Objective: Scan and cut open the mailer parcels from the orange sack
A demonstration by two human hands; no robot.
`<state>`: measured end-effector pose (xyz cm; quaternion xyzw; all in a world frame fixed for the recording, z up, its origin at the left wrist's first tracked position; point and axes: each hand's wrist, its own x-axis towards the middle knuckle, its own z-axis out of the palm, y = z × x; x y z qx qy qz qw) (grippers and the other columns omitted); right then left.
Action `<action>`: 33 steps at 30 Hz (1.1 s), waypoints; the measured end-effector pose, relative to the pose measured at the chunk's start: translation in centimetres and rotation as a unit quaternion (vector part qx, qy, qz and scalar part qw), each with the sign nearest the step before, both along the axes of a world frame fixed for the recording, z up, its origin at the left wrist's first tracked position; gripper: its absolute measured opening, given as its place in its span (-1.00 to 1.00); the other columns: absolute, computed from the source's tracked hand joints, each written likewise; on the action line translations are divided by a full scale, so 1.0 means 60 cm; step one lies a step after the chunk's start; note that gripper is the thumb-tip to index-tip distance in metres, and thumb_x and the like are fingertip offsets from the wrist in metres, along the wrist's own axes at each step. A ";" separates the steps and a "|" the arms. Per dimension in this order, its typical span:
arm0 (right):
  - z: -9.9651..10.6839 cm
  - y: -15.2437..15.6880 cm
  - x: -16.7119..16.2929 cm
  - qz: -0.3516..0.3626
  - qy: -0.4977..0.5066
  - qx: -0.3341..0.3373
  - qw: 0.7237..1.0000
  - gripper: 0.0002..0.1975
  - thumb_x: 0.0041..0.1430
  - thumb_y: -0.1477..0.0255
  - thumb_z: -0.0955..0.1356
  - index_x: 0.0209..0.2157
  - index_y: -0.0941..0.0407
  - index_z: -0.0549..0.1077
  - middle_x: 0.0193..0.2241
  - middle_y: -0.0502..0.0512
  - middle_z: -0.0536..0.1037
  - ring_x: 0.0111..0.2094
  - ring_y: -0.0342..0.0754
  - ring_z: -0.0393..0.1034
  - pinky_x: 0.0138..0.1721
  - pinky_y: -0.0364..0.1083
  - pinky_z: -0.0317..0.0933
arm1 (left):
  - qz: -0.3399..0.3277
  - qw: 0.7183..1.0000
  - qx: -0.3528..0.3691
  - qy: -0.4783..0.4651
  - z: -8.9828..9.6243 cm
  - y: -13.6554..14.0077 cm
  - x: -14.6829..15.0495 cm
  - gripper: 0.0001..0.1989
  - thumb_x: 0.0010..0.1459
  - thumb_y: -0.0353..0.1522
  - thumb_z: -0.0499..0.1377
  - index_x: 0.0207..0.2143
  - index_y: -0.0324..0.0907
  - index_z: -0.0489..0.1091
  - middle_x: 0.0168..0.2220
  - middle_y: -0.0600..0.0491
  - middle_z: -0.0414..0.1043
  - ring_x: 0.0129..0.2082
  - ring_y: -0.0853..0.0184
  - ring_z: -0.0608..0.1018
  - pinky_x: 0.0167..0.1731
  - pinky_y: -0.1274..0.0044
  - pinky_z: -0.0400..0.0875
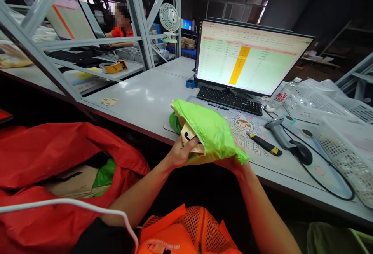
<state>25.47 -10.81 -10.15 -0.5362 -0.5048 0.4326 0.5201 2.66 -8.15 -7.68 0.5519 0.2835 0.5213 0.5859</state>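
Observation:
A bright green plastic bag (208, 123) is held up at the desk's front edge, its mouth facing left. A tan paper package (189, 134) with a black mark pokes out of that mouth. My left hand (180, 153) is closed on the package, thumb on top and fingers hidden beneath. Under the bag's right corner, my right hand (233, 163) grips the green plastic; most of its fingers are covered. To the left, a large red bag (72, 141) gapes, with brown packages (74, 182) and a green bag (105, 176) inside.
On the desk stand a monitor (250, 59) and keyboard (229, 100). A utility knife (265, 144), barcode scanner (278, 132), mouse (301, 153) and white baskets (344, 149) lie to the right. A white cable (70, 202) crosses the lower left. Behind the metal frame (136, 20) sits another person (124, 22).

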 end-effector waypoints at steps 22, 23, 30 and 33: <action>0.066 -0.037 0.118 0.076 -0.126 -0.150 0.978 -0.29 0.09 0.00 0.53 0.16 0.09 0.43 -0.42 0.04 0.60 -0.54 -0.04 0.44 -0.56 -0.12 0.30 | 0.104 0.952 -0.249 -0.144 -0.044 -0.049 -0.006 -0.39 -0.05 -0.07 0.55 -0.03 -0.22 0.58 0.04 -0.14 0.61 0.08 0.01 0.62 0.08 0.28 0.59; 0.072 -0.032 0.134 0.065 -0.172 -0.156 0.971 -0.31 0.11 -0.03 0.51 0.12 0.13 0.47 -0.45 0.06 0.58 -0.55 -0.04 0.43 -0.58 -0.13 0.26 | 0.124 0.946 -0.257 -0.151 -0.048 -0.041 -0.004 -0.41 -0.06 -0.10 0.55 -0.05 -0.22 0.58 0.02 -0.12 0.62 0.07 0.03 0.62 0.10 0.29 0.58; 0.072 0.082 0.168 -0.131 -0.228 -0.074 0.962 0.09 0.08 -0.26 0.43 0.46 0.07 0.17 0.32 0.40 0.37 0.28 0.33 0.34 0.22 0.25 0.33 | 0.016 0.984 -0.174 0.027 -0.107 -0.034 -0.039 -0.43 0.00 0.00 0.48 -0.09 -0.22 0.62 -0.01 -0.13 0.64 0.08 -0.01 0.61 0.30 0.21 0.39; 0.060 0.107 0.105 -0.103 -0.229 -0.081 0.965 0.24 0.03 -0.29 0.44 0.53 0.07 0.00 0.49 0.34 0.06 0.46 0.36 0.03 0.41 0.31 0.04 | 0.013 0.991 -0.116 0.069 -0.095 -0.041 -0.044 -0.47 -0.01 -0.03 0.49 -0.08 -0.16 0.63 0.04 -0.11 0.62 0.17 -0.03 0.56 0.37 0.23 0.29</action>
